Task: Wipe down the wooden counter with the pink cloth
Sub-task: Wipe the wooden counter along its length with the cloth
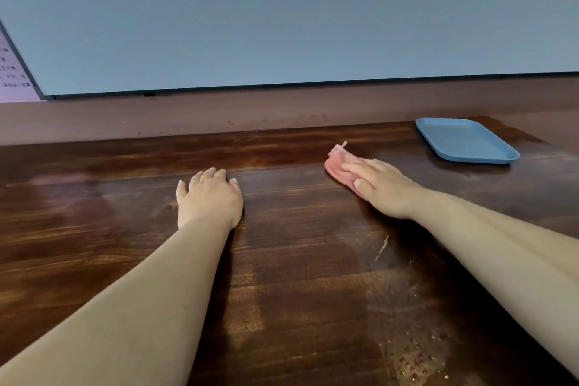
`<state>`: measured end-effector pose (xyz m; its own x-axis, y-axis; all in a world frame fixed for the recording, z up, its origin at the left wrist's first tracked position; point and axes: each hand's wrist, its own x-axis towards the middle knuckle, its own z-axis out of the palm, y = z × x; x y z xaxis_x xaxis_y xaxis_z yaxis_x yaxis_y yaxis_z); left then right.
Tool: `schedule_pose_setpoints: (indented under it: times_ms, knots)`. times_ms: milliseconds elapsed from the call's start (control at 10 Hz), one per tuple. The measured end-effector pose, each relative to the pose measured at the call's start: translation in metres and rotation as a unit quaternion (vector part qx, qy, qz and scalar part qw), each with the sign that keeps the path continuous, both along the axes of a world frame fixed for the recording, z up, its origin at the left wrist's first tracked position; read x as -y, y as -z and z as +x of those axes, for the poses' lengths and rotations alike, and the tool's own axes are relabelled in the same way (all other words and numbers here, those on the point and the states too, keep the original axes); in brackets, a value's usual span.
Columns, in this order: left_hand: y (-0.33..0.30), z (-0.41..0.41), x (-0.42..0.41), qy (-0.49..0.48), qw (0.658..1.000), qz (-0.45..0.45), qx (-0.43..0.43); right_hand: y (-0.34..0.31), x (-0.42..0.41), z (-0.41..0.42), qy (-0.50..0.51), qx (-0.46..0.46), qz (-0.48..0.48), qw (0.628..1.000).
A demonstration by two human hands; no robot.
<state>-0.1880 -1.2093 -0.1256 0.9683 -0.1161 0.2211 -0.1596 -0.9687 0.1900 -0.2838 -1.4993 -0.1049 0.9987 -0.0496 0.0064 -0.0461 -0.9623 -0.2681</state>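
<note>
While the right hand (380, 186) presses the pink cloth (340, 166) with straight fingers, the left hand (208, 197) lies flat mid-counter (297, 244)

A blue tray (466, 140) lies at the far right, below a large grey screen (282, 16).

Wooden counter (297, 260): pink cloth (336, 166), blue tray (463, 139).

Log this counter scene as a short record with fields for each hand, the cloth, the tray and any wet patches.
left hand: flat on the counter, holding nothing
right hand: fingers straight, pressing on the cloth
cloth: pink, bunched under the right hand, far side of counter
tray: blue, far right, apart from the cloth
wet patches: droplets near front edge, below the right forearm
</note>
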Motion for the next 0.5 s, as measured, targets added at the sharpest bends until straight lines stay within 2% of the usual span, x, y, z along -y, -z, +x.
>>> schedule_pose_setpoints:
  times_ms: [100,200,300,400,500]
  knots:
    - [-0.001,0.001,0.001,-0.001,1.000,-0.003,0.004,0.001,-0.012,0.008,0.073,-0.002,-0.019,0.997]
    - [0.000,0.001,0.000,0.001,1.000,-0.001,0.003,0.008,-0.020,-0.008,-0.037,-0.003,-0.009,0.999]
    - [0.001,0.001,0.000,0.001,1.000,-0.006,0.005,0.005,-0.007,-0.013,-0.086,0.012,-0.010,0.996]
    - [0.000,0.001,0.000,0.003,1.000,-0.009,0.006,0.000,-0.005,0.000,0.013,0.007,-0.019,1.000]
    - [-0.001,0.000,0.000,0.005,1.000,-0.009,0.007,0.000,-0.021,-0.006,-0.002,-0.007,-0.025,1.000]
